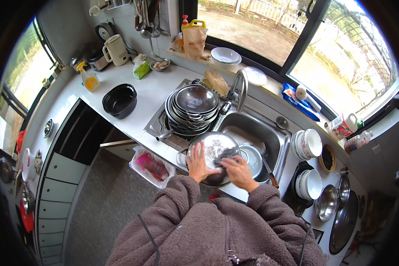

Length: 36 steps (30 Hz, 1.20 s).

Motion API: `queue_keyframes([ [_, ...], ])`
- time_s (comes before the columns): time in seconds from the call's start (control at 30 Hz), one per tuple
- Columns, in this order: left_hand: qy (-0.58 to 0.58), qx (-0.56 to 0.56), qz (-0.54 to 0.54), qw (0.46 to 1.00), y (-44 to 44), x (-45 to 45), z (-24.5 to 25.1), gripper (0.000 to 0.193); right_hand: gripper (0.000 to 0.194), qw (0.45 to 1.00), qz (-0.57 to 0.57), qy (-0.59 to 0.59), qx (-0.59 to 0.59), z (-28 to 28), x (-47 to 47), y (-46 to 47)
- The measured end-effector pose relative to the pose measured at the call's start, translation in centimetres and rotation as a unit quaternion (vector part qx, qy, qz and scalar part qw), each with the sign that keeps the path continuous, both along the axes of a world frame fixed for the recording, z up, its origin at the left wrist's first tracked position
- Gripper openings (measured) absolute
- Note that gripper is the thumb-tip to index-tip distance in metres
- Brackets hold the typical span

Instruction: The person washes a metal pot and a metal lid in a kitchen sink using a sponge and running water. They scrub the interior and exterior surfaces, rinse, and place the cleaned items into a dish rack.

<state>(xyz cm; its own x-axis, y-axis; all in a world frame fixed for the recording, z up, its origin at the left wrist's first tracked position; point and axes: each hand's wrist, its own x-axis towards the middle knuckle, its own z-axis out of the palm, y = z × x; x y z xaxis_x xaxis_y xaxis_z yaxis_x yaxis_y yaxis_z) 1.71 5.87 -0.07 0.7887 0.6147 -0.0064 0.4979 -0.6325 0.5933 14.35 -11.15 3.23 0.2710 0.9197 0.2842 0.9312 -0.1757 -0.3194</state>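
A metal pot [213, 144] with side handles lies bottom up at the front edge of the counter and sink. Whitish, wet-looking streaks cover its base. Spread over the pot's left side, the fingers and thumb of my left hand [199, 163] hold it steady. My right hand [240, 171] presses a dark grey scouring pad [225, 156], blurred by motion, on the base's right part. Just right of the pot, a pale bowl [253, 160] sits in the stainless steel sink [232, 121], partly hidden. A wooden-handled utensil [272, 178] leans over the sink's front rim.
Behind the pot stands a tall stack of metal bowls [196, 99], beside the faucet [242, 86]. White bowls [309, 143] are stacked right of the sink. A black basin [120, 99] rests on the left counter. Below the edge hangs a lined trash bin [153, 169].
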Motion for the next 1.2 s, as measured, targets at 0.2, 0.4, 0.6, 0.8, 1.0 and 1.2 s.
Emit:
queue_keyframes([
  [0.2, -0.003, -0.011, -0.004, 1.000, 0.0, 0.2, -0.3, 0.152, 0.033, 0.991, -0.127, -0.039, 0.005, -0.5, 2.8, 6.0],
  [0.4, -0.009, 0.018, 0.010, 1.000, 0.0, 0.0, -0.5, 0.147, 0.032, 0.999, 0.038, 0.031, 0.001, 0.0, -1.8, 2.5],
  [0.6, -0.009, -0.009, 0.005, 1.000, -0.4, -0.3, -0.3, 0.151, 0.034, 0.994, -0.106, -0.020, -0.005, 0.3, 3.5, 3.1],
  [0.8, 0.005, 0.039, 0.013, 0.999, 0.0, 0.4, -1.2, 0.149, 0.038, 0.999, 0.032, -0.005, 0.011, -0.7, -1.1, 6.2],
  [1.0, -0.005, 0.020, 0.000, 1.000, -0.3, -0.2, -0.7, 0.153, 0.035, 0.993, -0.047, -0.011, -0.105, 1.1, 2.4, 1.1],
  [1.2, 0.009, 0.074, 0.015, 0.997, 0.0, 0.6, -2.2, 0.150, 0.035, 0.999, -0.051, -0.008, -0.004, -0.6, -0.4, 8.7],
])
